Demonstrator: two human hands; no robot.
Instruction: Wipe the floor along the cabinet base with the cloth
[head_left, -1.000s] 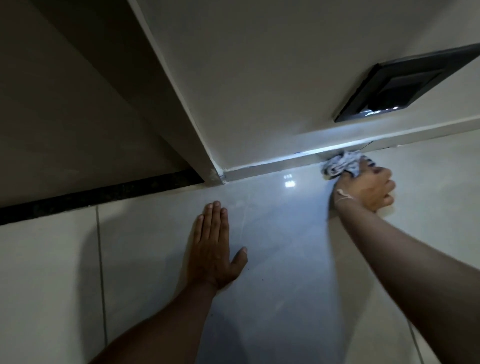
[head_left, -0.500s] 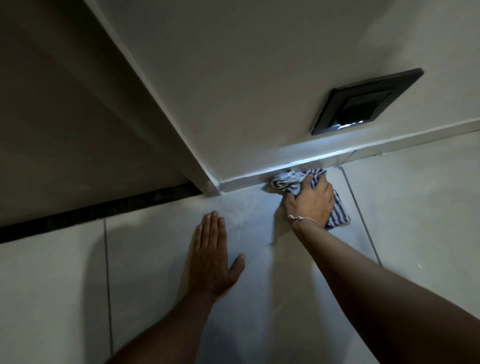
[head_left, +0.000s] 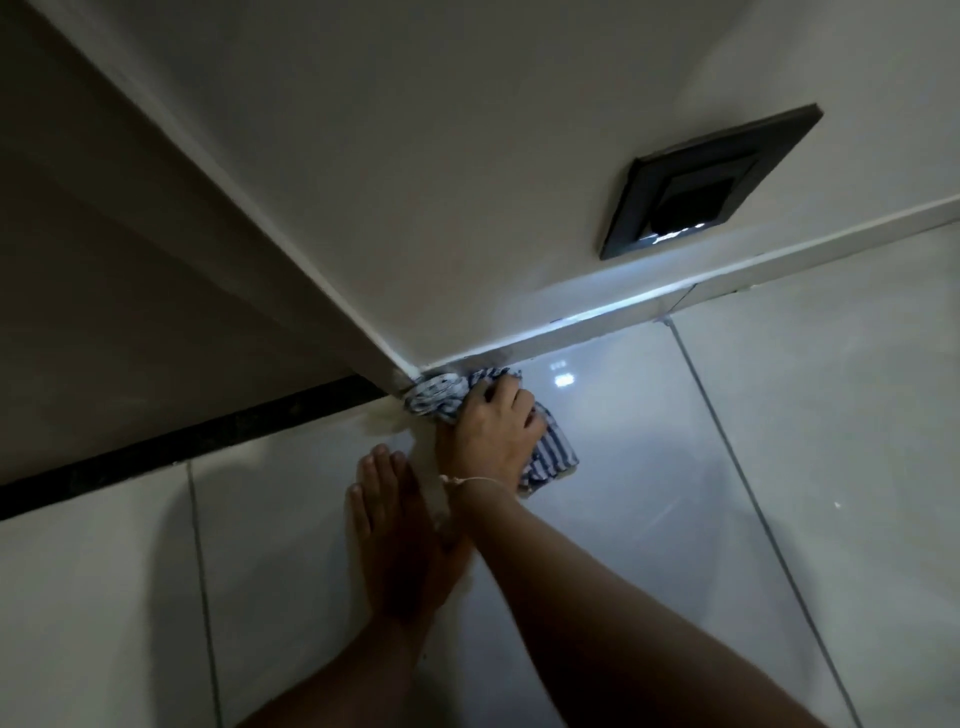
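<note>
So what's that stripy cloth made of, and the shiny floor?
The cloth under the right hand looks like soft woven cotton: it bunches and wrinkles. The floor looks like glazed ceramic tile: it mirrors light, with thin grout lines between slabs.

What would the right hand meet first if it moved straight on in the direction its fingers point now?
Most likely the cabinet base corner. The right hand presses the cloth there, fingers pointing up-left, the cloth bunched against it. Depth is unclear.
</note>
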